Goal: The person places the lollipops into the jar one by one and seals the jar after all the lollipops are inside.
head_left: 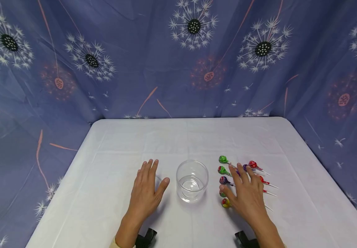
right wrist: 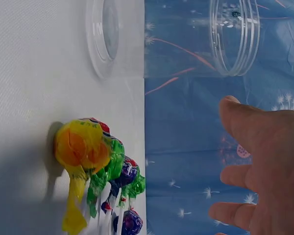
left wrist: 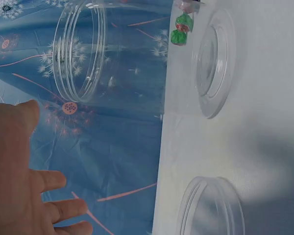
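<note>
A clear, open-topped jar stands upright on the table between both hands. My left hand hovers just left of it, fingers extended and holding nothing. Below that hand lies a clear round lid, mostly hidden by it in the head view. To the jar's right are several wrapped lollipops, among them a yellow one, a green one, a purple one and a red one. Over them my right hand is held with fingers spread, hiding some; its grasp is empty.
A white cloth covers the table. Behind it and along the sides hangs a blue curtain with dandelion prints. White lollipop sticks point right. Dark straps or camera mounts show at the wrists.
</note>
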`<state>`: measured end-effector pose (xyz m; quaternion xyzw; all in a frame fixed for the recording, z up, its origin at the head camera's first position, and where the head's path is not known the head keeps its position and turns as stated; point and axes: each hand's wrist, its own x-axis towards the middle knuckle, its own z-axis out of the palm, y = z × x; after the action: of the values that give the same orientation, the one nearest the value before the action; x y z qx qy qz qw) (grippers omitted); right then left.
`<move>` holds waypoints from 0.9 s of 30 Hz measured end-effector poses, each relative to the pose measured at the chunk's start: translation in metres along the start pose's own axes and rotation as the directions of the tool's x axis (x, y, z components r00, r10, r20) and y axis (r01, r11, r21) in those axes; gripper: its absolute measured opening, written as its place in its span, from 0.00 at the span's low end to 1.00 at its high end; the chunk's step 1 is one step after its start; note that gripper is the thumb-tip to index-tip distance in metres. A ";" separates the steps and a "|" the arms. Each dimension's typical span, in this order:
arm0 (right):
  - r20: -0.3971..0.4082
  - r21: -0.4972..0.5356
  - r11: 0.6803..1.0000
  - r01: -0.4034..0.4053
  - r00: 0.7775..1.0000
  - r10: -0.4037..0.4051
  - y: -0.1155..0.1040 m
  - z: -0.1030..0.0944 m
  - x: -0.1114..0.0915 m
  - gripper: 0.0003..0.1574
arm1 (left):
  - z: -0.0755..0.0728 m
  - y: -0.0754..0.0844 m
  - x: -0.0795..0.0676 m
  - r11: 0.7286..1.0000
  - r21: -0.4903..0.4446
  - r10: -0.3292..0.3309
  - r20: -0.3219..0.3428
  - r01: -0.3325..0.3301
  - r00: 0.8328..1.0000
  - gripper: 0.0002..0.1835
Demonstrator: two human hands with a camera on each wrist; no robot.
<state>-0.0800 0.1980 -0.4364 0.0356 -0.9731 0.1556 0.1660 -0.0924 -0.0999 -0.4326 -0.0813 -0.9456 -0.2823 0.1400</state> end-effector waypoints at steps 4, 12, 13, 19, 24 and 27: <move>0.005 0.014 1.000 -0.010 1.000 0.010 0.003 -0.005 -0.002 0.46 | 0.000 0.001 0.000 0.996 -0.087 0.004 0.009 -0.003 1.000 0.37; -0.010 0.039 0.999 -0.021 1.000 0.022 0.009 -0.012 -0.008 0.45 | 0.001 0.003 0.001 0.949 -0.317 0.028 0.062 -0.006 0.998 0.33; -0.011 0.041 0.999 -0.023 1.000 0.024 0.010 -0.013 -0.009 0.45 | 0.002 0.004 0.001 0.944 -0.330 0.035 0.066 -0.011 0.997 0.32; -0.015 0.051 0.998 -0.042 0.999 0.043 0.016 -0.017 -0.014 0.45 | 0.005 0.005 0.003 0.902 -0.431 0.070 0.116 -0.014 0.991 0.32; -0.041 0.063 0.997 -0.039 0.998 0.041 0.021 -0.019 -0.019 0.45 | 0.008 0.005 0.004 0.853 -0.522 0.116 0.153 -0.020 0.981 0.34; -0.053 0.068 0.997 -0.043 0.998 0.047 0.023 -0.020 -0.021 0.44 | 0.009 0.006 0.005 0.831 -0.554 0.153 0.161 -0.038 0.975 0.37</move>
<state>-0.0565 0.2271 -0.4322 0.0149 -0.9631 0.1925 0.1876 -0.0974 -0.0898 -0.4352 -0.1931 -0.8290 -0.5240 0.0297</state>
